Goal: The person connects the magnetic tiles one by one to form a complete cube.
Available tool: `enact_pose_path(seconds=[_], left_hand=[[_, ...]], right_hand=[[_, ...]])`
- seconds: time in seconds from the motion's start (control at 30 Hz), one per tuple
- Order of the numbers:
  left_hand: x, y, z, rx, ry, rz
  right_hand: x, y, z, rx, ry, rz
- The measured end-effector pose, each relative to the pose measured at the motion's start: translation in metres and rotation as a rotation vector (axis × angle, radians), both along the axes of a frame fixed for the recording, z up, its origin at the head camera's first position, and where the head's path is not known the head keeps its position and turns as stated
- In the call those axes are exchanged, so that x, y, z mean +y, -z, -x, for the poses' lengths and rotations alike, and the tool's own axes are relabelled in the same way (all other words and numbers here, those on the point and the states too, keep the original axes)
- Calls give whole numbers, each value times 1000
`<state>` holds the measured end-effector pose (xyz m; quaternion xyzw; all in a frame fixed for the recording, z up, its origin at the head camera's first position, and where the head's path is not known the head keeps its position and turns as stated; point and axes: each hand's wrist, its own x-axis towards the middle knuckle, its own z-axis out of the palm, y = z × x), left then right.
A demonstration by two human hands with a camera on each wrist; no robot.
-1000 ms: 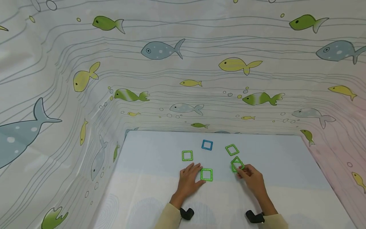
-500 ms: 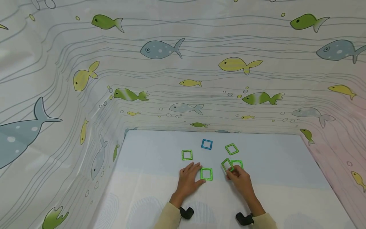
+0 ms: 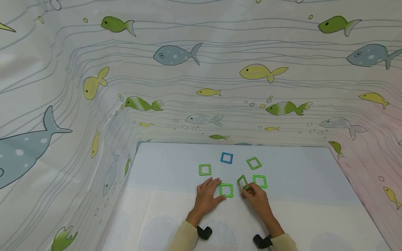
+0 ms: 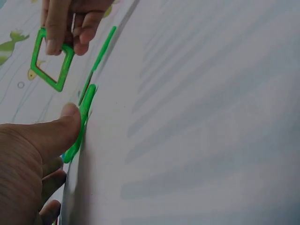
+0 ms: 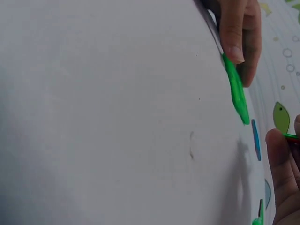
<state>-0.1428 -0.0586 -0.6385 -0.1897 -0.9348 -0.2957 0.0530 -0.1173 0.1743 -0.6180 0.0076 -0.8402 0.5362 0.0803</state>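
In the head view, my left hand (image 3: 207, 197) rests on the table with its fingers spread beside a flat green square frame tile (image 3: 232, 190). Its thumb (image 4: 70, 117) touches that tile's edge in the left wrist view. My right hand (image 3: 257, 200) pinches a second green square frame tile (image 4: 36, 61) between thumb and fingers, holding it tilted up over the table, just right of the flat one. Only part of the right hand's thumb and fingers (image 5: 281, 164) shows in the right wrist view, at the right edge.
A blue square frame (image 3: 222, 157) lies farther back on the white table (image 3: 163, 167). Green square frames lie at the left (image 3: 200, 169), at back right (image 3: 258, 166) and just right of my right hand (image 3: 266, 182). A fish-printed sheet (image 3: 176, 94) rises behind and beside the table.
The right hand has carried its green tile leftward, off the tile lying at the right, and nearer the left hand's tile. The left hand has stayed in place.
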Motion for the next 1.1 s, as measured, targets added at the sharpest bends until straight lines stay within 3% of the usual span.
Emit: enact_pose_path(seconds=[0.3, 0.77, 1.1], left_hand=[[0, -3, 0, -25, -1, 28], [0, -1, -1, 17, -1, 48], [1, 2, -4, 35, -6, 38]], right_hand=[[-7, 2, 0, 38, -39, 11], [-10, 7, 0, 38, -54, -34], [-12, 10, -2, 86, -98, -44]])
